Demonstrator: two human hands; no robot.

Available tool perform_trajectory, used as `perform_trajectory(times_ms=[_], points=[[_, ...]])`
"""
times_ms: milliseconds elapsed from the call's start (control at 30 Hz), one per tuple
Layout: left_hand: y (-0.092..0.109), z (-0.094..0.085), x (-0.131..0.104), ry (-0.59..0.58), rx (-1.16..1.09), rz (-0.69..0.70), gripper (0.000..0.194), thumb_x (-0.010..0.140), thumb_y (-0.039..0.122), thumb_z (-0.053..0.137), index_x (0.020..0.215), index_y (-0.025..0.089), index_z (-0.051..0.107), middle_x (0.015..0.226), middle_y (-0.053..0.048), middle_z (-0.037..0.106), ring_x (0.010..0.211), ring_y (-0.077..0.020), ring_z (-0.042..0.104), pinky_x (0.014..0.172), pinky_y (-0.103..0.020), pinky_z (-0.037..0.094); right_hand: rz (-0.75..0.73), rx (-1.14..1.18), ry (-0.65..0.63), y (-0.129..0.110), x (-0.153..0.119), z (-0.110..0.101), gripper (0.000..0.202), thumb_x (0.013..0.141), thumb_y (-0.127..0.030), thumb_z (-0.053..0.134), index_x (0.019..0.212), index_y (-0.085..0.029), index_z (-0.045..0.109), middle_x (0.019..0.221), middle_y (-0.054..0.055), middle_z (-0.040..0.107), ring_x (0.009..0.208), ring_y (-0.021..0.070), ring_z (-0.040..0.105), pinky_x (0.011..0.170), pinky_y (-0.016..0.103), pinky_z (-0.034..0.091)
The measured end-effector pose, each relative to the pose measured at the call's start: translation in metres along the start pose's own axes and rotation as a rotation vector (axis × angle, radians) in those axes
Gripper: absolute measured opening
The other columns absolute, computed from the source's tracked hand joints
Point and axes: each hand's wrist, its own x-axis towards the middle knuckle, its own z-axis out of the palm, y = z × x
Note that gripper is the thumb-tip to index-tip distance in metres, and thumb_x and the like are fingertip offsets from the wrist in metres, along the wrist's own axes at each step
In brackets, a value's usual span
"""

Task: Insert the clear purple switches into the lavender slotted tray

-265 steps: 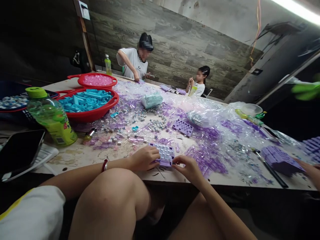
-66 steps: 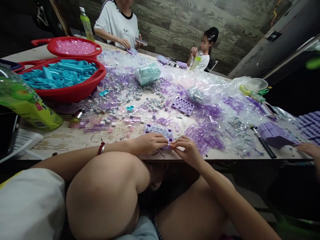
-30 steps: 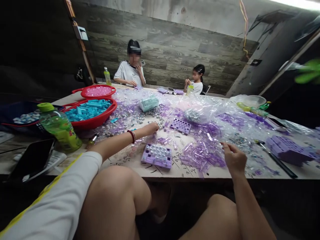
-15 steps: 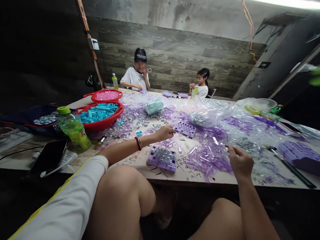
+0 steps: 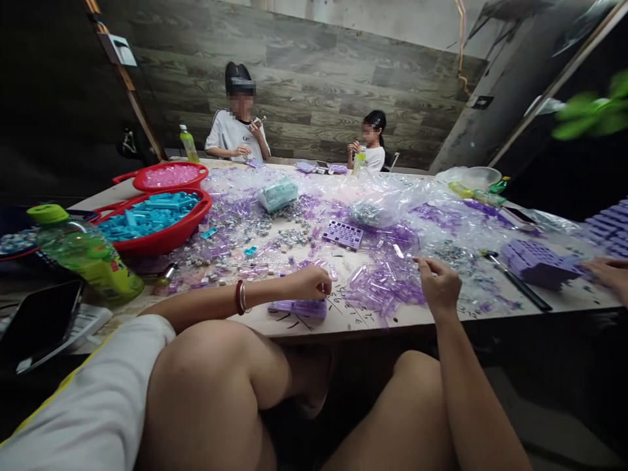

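My left hand, its fingers curled together, is over the near purple tray at the table's front edge and hides part of it. What its fingers grip, if anything, is too small to tell. To the right, my right hand is pinched above the table, beside a heap of clear purple pieces; something tiny may be between its fingertips. A second purple tray with square slots lies farther back, between the hands.
Red baskets hold blue pieces and pink pieces. A green-capped bottle and phone are at left. At right are a black-handled tool, stacked purple blocks and another person's hand. Two people sit opposite.
The view has shifted right. My left hand has come back from the far tray to the near one. My right hand stays pinched. Another person's hand has appeared at the right.
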Motion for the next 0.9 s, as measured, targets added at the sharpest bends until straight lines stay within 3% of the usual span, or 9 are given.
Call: perform_trajectory(times_ms=[100,367,567,733,900], points=[[0.002,0.004,-0.001,-0.065,0.094,0.034,0.018,0.069,0.001,0.059,0.075,0.014,0.071,0.075,-0.003,0.067,0.068,-0.0120,0.058,0.066,-0.020,0.044,0.000,0.007,0.003,0.001,0.000,0.000,0.034,0.077,-0.038,0.048,0.079,-0.016,0.073,0.085,0.009,0.072,0.082,0.0244,0.064,0.073,0.033,0.046],[0.012,0.009,0.003,-0.154,0.252,-0.102,0.019,0.072,0.004,0.054,0.069,0.013,0.070,0.073,-0.007,0.068,0.073,-0.0165,0.060,0.073,-0.023,0.044,0.045,-0.051,0.015,0.016,0.003,-0.003,0.034,0.077,-0.037,0.047,0.081,-0.016,0.074,0.088,0.010,0.072,0.083,0.0245,0.064,0.076,0.033,0.046],[0.019,0.012,-0.002,-0.105,0.255,-0.189,0.020,0.072,0.005,0.051,0.062,0.014,0.066,0.073,-0.006,0.065,0.070,-0.0157,0.059,0.069,-0.023,0.044,0.093,-0.250,0.130,0.054,0.021,-0.007,0.039,0.074,-0.024,0.039,0.091,-0.011,0.072,0.088,0.015,0.070,0.077,0.0256,0.062,0.075,0.038,0.046],[0.014,0.018,-0.002,-0.090,0.289,-0.159,0.022,0.074,0.005,0.050,0.066,0.014,0.068,0.078,-0.007,0.066,0.072,-0.0154,0.058,0.070,-0.023,0.044,0.036,-0.319,0.048,0.088,0.030,0.005,0.035,0.065,-0.016,0.043,0.084,-0.015,0.072,0.085,0.012,0.070,0.079,0.0246,0.061,0.076,0.037,0.048],[0.010,0.019,-0.002,-0.113,0.300,-0.154,0.021,0.074,0.005,0.051,0.067,0.013,0.069,0.077,-0.007,0.067,0.072,-0.0153,0.058,0.073,-0.024,0.045,0.058,-0.383,-0.008,0.116,0.031,0.009,0.037,0.060,-0.010,0.046,0.084,-0.017,0.073,0.080,0.012,0.070,0.077,0.0259,0.061,0.066,0.035,0.049]])
